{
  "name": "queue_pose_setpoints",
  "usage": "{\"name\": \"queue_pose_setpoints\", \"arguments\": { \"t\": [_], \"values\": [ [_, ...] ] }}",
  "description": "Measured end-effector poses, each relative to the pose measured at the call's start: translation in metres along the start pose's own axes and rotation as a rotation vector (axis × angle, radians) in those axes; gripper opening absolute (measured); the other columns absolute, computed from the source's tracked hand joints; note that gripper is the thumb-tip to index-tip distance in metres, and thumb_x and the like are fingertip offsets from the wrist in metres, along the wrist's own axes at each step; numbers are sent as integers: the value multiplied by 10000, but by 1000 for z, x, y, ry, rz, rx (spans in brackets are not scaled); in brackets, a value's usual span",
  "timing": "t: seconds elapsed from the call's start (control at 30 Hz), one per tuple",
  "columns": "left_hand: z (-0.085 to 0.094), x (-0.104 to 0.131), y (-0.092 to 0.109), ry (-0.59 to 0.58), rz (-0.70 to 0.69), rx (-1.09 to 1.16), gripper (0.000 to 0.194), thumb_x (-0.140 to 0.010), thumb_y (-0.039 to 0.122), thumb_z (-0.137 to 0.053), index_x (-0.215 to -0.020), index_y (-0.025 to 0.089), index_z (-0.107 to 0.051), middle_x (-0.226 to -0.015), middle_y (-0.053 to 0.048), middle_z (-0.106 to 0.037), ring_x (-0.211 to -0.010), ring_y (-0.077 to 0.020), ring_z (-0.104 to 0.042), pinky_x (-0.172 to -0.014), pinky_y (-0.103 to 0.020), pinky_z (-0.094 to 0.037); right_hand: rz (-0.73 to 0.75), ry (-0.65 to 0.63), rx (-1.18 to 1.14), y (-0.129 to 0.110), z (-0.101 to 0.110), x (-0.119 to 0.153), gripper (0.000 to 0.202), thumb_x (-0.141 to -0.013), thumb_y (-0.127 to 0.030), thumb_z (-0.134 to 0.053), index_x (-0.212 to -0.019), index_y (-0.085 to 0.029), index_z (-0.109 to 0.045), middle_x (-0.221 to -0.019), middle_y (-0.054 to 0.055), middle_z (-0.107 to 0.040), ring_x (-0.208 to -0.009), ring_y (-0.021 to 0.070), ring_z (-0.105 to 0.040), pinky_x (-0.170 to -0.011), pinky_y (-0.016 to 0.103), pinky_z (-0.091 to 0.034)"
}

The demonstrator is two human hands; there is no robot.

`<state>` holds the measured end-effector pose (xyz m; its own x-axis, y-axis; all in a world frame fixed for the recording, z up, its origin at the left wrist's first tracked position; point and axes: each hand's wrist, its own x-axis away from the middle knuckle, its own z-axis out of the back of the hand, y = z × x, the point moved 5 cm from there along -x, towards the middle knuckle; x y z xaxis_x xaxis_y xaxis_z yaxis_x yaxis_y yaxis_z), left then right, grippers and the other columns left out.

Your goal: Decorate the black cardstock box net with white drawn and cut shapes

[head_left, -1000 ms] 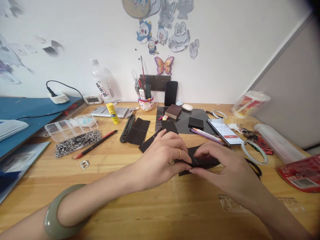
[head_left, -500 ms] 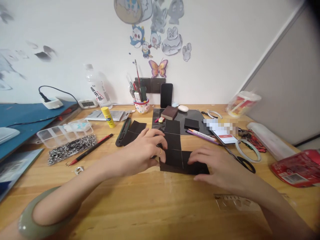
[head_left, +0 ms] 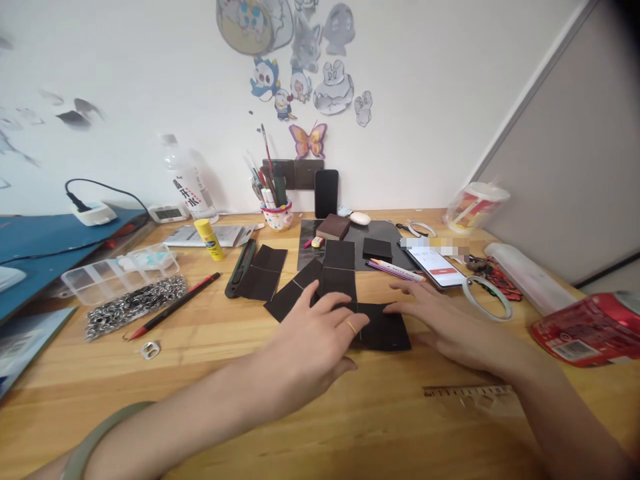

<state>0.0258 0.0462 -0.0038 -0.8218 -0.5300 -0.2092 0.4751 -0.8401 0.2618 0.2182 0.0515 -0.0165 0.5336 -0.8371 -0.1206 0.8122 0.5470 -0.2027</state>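
Several black card pieces with pale dividing lines lie in the middle of the wooden table (head_left: 210, 413). My left hand (head_left: 323, 327), a ring on one finger, hovers over the front black card (head_left: 387, 328) and hides its left part. Its fingers are apart and loosely bent, and I cannot tell whether they touch the card. My right hand (head_left: 445, 327) is open at that card's right end, fingertips by its upper edge. Behind stands out an upright-lying black strip (head_left: 339, 263); a slanted black strip (head_left: 296, 292) and another black card (head_left: 265, 270) lie left.
A green cutter (head_left: 241, 268), a glue stick (head_left: 209, 240) and a red-black pencil (head_left: 175, 307) lie or stand left. At right are a phone (head_left: 440, 270), a tape ring (head_left: 487, 298), a red can (head_left: 587, 328) and a clear ruler (head_left: 470, 400). A pen cup (head_left: 277, 217) stands behind.
My left hand has moved right over the front card, uncovering the slanted black strip. My right hand has shifted slightly and now hides the scissors. The view has turned a little.
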Motion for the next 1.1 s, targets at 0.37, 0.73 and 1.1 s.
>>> {"name": "queue_pose_setpoints", "arguments": {
  "t": [0.37, 0.73, 1.1],
  "values": [
    [4, -4, -20, -8, 144, 227, 97, -837, 237, -554, -897, 212, -626, -861, 1, -674, -859, -175, -608, -1018, -518, -215, 83, 59, -349, -34, 18, -16, 101, -824, -221, -565, -836, -240, -663, -921, 7, -678, -956, 178, -588, -871, 344, -444],
    [-1, -4, -19, 61, 154, 344, 156, -845, 239, -548, -993, 235, -596, -971, 8, -666, -927, -173, -598, -1018, -498, -224, -208, 85, -360, -36, 1, -22, 67, -744, -263, -645, -798, -226, -660, -827, 0, -688, -775, 179, -616, -691, 310, -467],
    [1, -2, -11, 61, 79, 276, 164, -885, 234, -475, -940, 243, -629, -893, 20, -650, -816, -135, -586, -994, -494, -182, 19, 138, -270, -49, 4, -25, 11, -748, -211, -659, -747, -222, -658, -767, -9, -684, -747, 172, -582, -690, 321, -412]
  ]
}}
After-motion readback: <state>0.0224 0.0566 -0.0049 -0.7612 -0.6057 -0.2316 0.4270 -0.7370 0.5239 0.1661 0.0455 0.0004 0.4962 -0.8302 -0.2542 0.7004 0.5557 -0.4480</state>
